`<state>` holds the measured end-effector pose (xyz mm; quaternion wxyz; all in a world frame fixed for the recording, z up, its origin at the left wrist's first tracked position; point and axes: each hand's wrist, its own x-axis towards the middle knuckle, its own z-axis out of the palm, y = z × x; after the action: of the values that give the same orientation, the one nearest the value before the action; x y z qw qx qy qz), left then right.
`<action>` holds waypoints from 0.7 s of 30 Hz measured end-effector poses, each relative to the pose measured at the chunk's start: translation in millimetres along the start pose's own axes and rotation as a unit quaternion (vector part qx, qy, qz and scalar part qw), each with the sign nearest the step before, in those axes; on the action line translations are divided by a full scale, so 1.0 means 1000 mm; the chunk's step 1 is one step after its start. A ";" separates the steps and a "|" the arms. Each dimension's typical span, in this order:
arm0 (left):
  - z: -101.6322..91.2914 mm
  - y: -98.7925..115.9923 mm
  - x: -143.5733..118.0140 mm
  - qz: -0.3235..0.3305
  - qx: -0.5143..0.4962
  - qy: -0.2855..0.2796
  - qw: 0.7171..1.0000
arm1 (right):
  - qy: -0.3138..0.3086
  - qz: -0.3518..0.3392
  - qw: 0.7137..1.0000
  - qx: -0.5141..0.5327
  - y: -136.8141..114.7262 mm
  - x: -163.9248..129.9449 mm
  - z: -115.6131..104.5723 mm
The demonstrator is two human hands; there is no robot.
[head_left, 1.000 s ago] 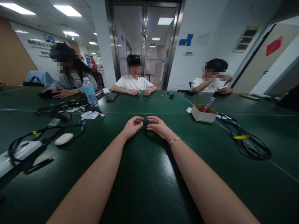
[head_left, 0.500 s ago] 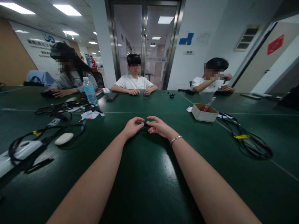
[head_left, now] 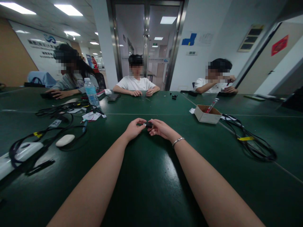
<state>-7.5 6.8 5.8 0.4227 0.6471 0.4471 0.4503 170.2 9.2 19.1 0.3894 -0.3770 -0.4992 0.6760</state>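
Observation:
Both my forearms stretch out over the dark green table (head_left: 151,176). My left hand (head_left: 133,128) and my right hand (head_left: 161,129) meet at the table's middle. Between their fingertips sits a small black part (head_left: 149,125) with a tiny metal end toward the left hand. Both hands pinch it just above the tabletop. A silver bracelet (head_left: 177,141) circles my right wrist.
An open cardboard box (head_left: 206,114) with a red-tipped tool stands to the right, beside a coil of black cable (head_left: 254,143). On the left lie black cables (head_left: 44,132), a white oval object (head_left: 65,140) and a water bottle (head_left: 91,92). Three people sit across the table.
My right hand's fingers have curled in tighter around the black part. Both hands stay in the same spot.

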 end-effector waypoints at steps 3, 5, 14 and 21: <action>0.000 0.000 0.000 0.006 0.005 0.002 1.000 | -0.011 -0.018 1.000 0.002 -0.001 -0.002 0.000; 0.000 0.000 0.000 0.006 0.009 0.002 1.000 | -0.012 -0.034 0.999 0.021 -0.002 -0.003 -0.001; 0.000 0.003 -0.002 0.004 0.006 0.013 1.000 | 0.011 -0.005 1.000 0.010 -0.001 0.000 0.000; 0.000 0.003 -0.001 0.007 -0.001 0.008 1.000 | 0.000 -0.015 1.000 0.015 -0.001 -0.002 0.001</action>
<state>-6.6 4.8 8.4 0.4161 0.6463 0.4455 0.4591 170.5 7.7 20.4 0.4049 -0.3635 -0.4943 0.6780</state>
